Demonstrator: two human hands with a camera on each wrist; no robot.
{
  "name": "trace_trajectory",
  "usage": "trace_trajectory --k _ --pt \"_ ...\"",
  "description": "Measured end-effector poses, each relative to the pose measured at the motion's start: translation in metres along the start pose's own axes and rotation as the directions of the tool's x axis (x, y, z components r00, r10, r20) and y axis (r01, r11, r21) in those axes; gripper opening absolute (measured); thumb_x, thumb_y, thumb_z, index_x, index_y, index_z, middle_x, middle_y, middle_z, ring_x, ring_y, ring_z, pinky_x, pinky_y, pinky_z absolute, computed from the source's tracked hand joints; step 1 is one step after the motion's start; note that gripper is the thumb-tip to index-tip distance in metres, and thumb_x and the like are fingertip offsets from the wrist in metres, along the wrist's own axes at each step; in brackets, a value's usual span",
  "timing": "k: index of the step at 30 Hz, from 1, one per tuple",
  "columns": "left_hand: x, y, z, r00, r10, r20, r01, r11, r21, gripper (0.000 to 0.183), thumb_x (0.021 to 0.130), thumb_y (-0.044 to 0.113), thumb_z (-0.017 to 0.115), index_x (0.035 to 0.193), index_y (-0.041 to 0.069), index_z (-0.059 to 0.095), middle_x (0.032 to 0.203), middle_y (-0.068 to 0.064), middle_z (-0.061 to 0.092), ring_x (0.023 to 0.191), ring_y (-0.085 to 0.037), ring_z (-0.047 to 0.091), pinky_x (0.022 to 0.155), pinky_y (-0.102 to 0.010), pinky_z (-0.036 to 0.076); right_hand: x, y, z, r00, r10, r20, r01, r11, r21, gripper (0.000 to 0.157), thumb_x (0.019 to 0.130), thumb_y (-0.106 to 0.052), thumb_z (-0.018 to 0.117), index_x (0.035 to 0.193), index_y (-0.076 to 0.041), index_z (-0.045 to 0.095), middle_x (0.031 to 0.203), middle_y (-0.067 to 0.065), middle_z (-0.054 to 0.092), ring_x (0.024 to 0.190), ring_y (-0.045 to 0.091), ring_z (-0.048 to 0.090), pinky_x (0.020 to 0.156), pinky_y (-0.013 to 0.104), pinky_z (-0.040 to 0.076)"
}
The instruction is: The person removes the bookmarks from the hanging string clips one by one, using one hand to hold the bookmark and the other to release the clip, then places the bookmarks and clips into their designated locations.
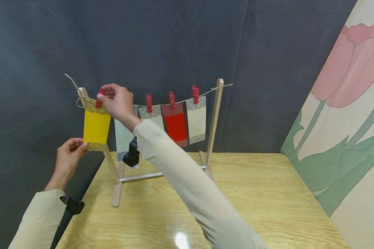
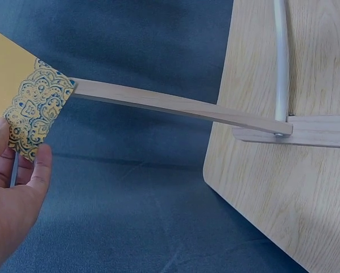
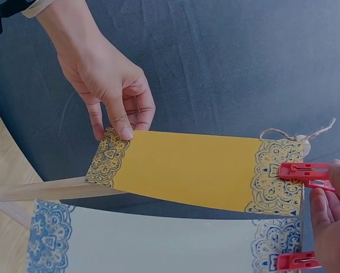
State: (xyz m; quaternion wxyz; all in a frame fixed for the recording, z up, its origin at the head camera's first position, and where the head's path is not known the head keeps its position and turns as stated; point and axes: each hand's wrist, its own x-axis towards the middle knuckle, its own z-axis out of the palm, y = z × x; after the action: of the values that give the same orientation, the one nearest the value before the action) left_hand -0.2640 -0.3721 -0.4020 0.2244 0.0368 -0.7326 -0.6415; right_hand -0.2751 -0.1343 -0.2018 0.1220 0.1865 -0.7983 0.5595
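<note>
A yellow card (image 1: 96,128) with patterned lace-like bands at both ends hangs at the left end of a string line. My right hand (image 1: 121,103) pinches a red clothespin (image 1: 99,101) at the card's top edge. In the right wrist view the clothespin's jaws sit over the patterned band, with thumb and fingers on its back end. Down at the lower left corner, my left hand (image 1: 67,157) pinches the card between thumb and fingers. The left wrist view shows that thumb on the card's face, beside the blue-patterned band (image 2: 36,108).
The string is tied between two wooden posts (image 1: 215,124) of a stand on a wooden table (image 1: 252,193). Right of the yellow card hang a pale card (image 3: 158,239), a red card (image 1: 175,126) and cream cards (image 1: 196,121), pinned with red clothespins. A white rod (image 1: 141,176) joins the stand's feet.
</note>
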Motion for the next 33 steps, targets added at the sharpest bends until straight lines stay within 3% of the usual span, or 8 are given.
trace_trajectory --k 1,3,10,15,22,24,26,33 --pt "-0.005 0.011 0.004 1.000 -0.021 -0.010 0.021 0.998 0.059 0.024 0.089 0.011 0.070 0.109 -0.001 0.064 0.097 -0.007 0.059 0.080 -0.012 0.060 0.066 -0.016 0.053 0.000 0.000 0.000 1.000 -0.001 -0.002 0.001 1.000 -0.005 0.021 0.091 -0.020 0.070 0.111 -0.014 0.069 0.097 -0.008 0.066 0.086 -0.001 0.059 0.073 0.010 0.046" --pt "0.008 -0.013 -0.004 1.000 0.006 0.006 -0.006 0.998 0.062 0.028 0.089 0.013 0.070 0.113 0.000 0.064 0.100 -0.006 0.060 0.082 -0.011 0.061 0.068 -0.016 0.053 0.000 0.001 0.000 1.000 -0.005 -0.005 0.005 1.000 -0.011 0.020 0.091 -0.020 0.070 0.110 -0.014 0.069 0.095 -0.009 0.065 0.085 -0.001 0.059 0.072 0.010 0.046" --pt "-0.010 0.020 0.006 1.000 -0.005 0.005 0.005 0.999 0.034 0.012 0.089 0.004 0.068 0.101 0.007 0.066 0.092 0.000 0.059 0.078 -0.009 0.059 0.066 -0.014 0.052 0.000 0.003 -0.001 0.999 -0.042 -0.018 0.041 0.999 -0.018 0.016 0.091 -0.018 0.070 0.106 -0.013 0.070 0.091 -0.009 0.064 0.080 -0.002 0.058 0.071 0.008 0.046" --pt "0.013 -0.024 -0.010 1.000 0.015 0.021 -0.014 0.999 -0.038 0.021 0.085 0.009 0.073 0.106 0.006 0.068 0.097 -0.005 0.061 0.081 -0.013 0.062 0.066 -0.018 0.054 -0.001 0.003 -0.002 0.996 -0.090 -0.017 0.090 0.996 -0.029 0.015 0.092 -0.016 0.069 0.106 -0.012 0.070 0.091 -0.009 0.065 0.078 -0.002 0.057 0.070 0.008 0.045" --pt "-0.024 0.041 0.014 1.000 -0.013 0.002 0.013 0.989 0.145 0.009 0.092 0.007 0.064 0.101 0.009 0.064 0.090 0.004 0.056 0.077 -0.006 0.057 0.068 -0.012 0.051 -0.001 0.003 -0.005 0.992 -0.121 -0.037 0.120 0.992 -0.049 0.016 0.093 -0.017 0.068 0.108 -0.015 0.072 0.092 -0.010 0.067 0.078 -0.003 0.058 0.069 0.008 0.045" --pt "-0.025 0.042 0.014 1.000 -0.013 0.005 0.013 0.989 0.149 0.010 0.093 0.007 0.063 0.102 0.009 0.063 0.090 0.004 0.056 0.077 -0.005 0.057 0.068 -0.012 0.051 -0.001 0.003 -0.005 0.991 -0.129 -0.043 0.126 0.990 -0.057 0.017 0.093 -0.018 0.068 0.109 -0.015 0.072 0.093 -0.011 0.068 0.078 -0.004 0.058 0.068 0.008 0.045" --pt "-0.016 0.024 0.008 1.000 -0.010 0.016 0.008 0.994 0.106 0.013 0.090 0.008 0.067 0.103 0.008 0.065 0.091 0.003 0.057 0.077 -0.007 0.058 0.066 -0.013 0.051 -0.001 0.004 -0.005 0.988 -0.143 -0.051 0.139 0.988 -0.063 0.018 0.093 -0.018 0.068 0.110 -0.015 0.073 0.093 -0.011 0.068 0.078 -0.005 0.058 0.067 0.008 0.045" --pt "0.044 -0.096 -0.027 0.997 0.070 -0.010 -0.067 0.982 0.177 0.036 0.087 0.029 0.071 0.117 0.011 0.065 0.107 -0.009 0.058 0.089 -0.018 0.061 0.072 -0.018 0.053 -0.001 0.005 -0.005 0.984 -0.168 -0.066 0.163 0.984 -0.070 0.020 0.093 -0.019 0.068 0.112 -0.016 0.073 0.094 -0.011 0.069 0.079 -0.005 0.059 0.067 0.008 0.046"
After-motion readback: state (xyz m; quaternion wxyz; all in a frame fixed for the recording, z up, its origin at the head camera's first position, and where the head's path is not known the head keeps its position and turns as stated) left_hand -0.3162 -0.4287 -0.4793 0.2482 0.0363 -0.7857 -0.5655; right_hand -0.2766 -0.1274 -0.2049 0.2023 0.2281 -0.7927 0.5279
